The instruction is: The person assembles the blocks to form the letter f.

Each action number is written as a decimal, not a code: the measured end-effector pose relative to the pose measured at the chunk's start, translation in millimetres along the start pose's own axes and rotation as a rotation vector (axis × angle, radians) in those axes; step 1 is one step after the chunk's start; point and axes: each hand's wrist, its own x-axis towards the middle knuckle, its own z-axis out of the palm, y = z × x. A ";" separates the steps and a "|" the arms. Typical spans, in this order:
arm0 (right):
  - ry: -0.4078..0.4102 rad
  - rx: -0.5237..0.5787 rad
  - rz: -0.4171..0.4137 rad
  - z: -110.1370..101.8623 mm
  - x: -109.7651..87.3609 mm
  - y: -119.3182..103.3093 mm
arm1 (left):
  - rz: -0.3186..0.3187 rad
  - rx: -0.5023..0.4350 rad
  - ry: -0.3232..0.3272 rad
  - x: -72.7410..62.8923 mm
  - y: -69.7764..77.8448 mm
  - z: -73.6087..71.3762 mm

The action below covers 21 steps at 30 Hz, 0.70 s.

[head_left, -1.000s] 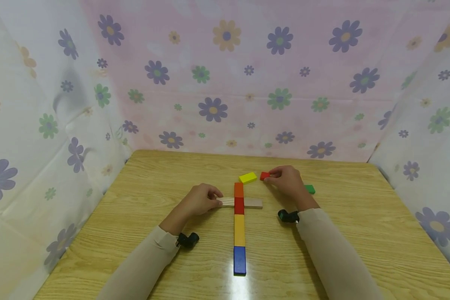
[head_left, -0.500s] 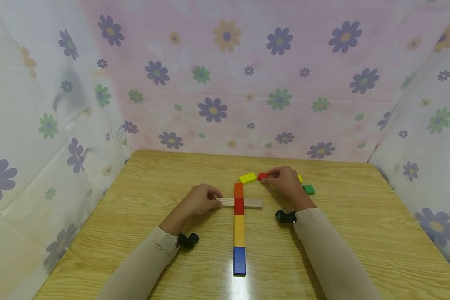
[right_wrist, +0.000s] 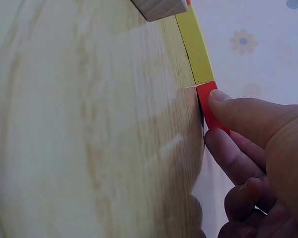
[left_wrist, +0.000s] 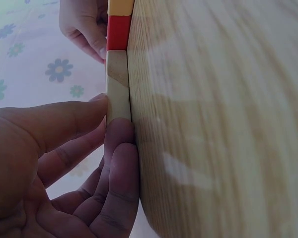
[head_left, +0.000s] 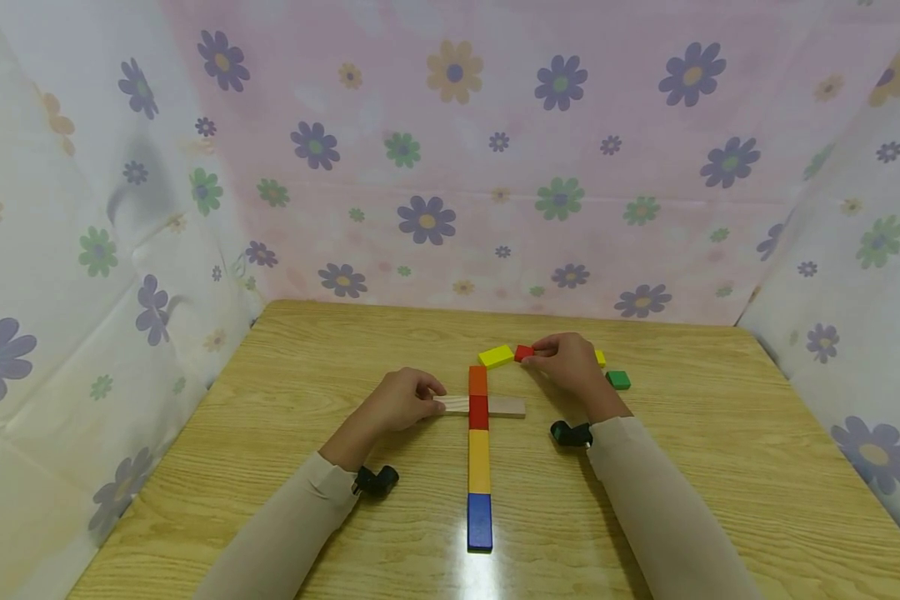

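My left hand [head_left: 402, 398] pinches the left end of a pale plain wooden block [left_wrist: 117, 82], thumb on one side and fingers on the other. That block meets the red block [head_left: 478, 412] in a column of coloured blocks; another plain wooden block [head_left: 507, 407] meets it on the right. Orange [head_left: 477, 381], amber [head_left: 478, 461] and blue [head_left: 479, 522] blocks make up the rest of the column. Farther back, my right hand [head_left: 570, 365] pinches a small red block [right_wrist: 207, 99] between thumb and fingers. Its end is at the end of a slanted yellow block [right_wrist: 196, 47].
Beyond the right hand lie a green block [head_left: 618, 380] and a partly hidden yellow block [head_left: 600, 358]. The wood-grain table [head_left: 285, 342] has flowered cloth [head_left: 450, 167] along its back and sides. Black wrist cameras [head_left: 377, 481] stick out from both sleeves.
The right hand has slid the small red block slightly left, up to the slanted yellow block. The green block and the yellow one behind the hand show more. My left hand stays still.
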 end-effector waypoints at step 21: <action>0.000 0.000 -0.018 0.4 -1.8 -1.1 | 0.005 0.017 0.005 1.6 -1.3 0.7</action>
